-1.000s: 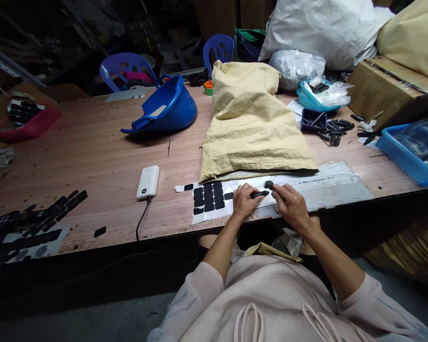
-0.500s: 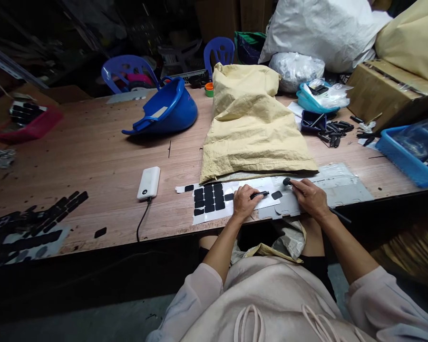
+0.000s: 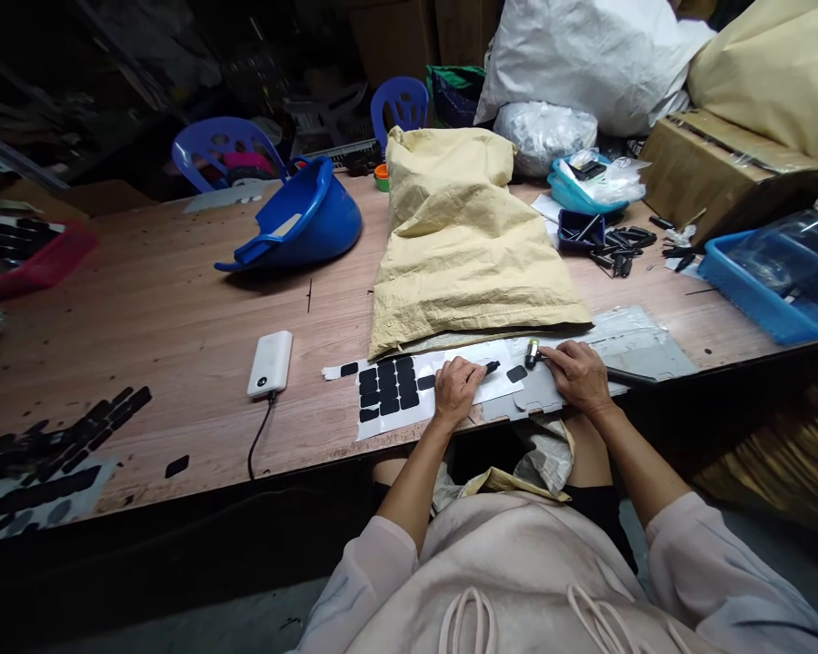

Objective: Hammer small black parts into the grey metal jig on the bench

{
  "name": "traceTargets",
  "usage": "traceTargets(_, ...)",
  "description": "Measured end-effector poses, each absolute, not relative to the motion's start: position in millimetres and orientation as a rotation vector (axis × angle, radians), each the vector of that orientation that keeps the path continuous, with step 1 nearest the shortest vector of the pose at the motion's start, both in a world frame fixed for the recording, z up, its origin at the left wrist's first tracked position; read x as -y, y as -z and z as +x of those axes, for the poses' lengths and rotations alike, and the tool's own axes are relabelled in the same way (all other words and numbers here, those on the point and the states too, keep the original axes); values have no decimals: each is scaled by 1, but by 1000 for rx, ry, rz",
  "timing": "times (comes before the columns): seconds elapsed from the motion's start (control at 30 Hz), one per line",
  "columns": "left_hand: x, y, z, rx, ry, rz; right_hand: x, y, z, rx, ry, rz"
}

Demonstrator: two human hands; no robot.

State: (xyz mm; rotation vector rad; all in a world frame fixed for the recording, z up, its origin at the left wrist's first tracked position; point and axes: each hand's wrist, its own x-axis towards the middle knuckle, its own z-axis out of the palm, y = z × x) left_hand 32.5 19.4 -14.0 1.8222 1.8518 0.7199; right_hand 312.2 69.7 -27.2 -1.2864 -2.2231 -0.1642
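My right hand [image 3: 579, 374] is closed around a small hammer. Its metallic head [image 3: 533, 353] with a yellow-green face points left, and the dark handle [image 3: 633, 376] sticks out behind the hand. My left hand [image 3: 456, 389] pinches a small black part [image 3: 493, 367] whose tip pokes out past the fingers; the rest of that part is hidden. Beneath both hands lie a white backing sheet [image 3: 415, 416] and a grey board [image 3: 552, 396]. Rows of black rounded patches [image 3: 388, 386] stick to the sheet. A single black patch [image 3: 516, 373] lies between the hands.
A beige sack [image 3: 477, 245] lies just behind my hands. To its right are a dark blue box [image 3: 576, 238], loose black parts [image 3: 627, 247] and a blue basket [image 3: 756, 295]. On the left are a white power bank [image 3: 271, 363] with a cable and a blue scoop-shaped basin [image 3: 314, 218].
The hammer has turned in my right hand, and its yellow-green face now shows. My left hand stays at the sheet with the black part. The whole view has shifted slightly.
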Motion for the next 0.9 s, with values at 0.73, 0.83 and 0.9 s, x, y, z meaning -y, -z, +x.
traceTargets(0.73,91,42,49,-1626,71,1769,-67,28,307,2174,177,-1316)
traceTargets(0.83,71,9,50,-1379,-213,1798,-67,27,306,2173,166,-1316)
traceTargets(0.9,44,-10,50,-1358,-464,1795,-67,26,306,2175,160,-1318)
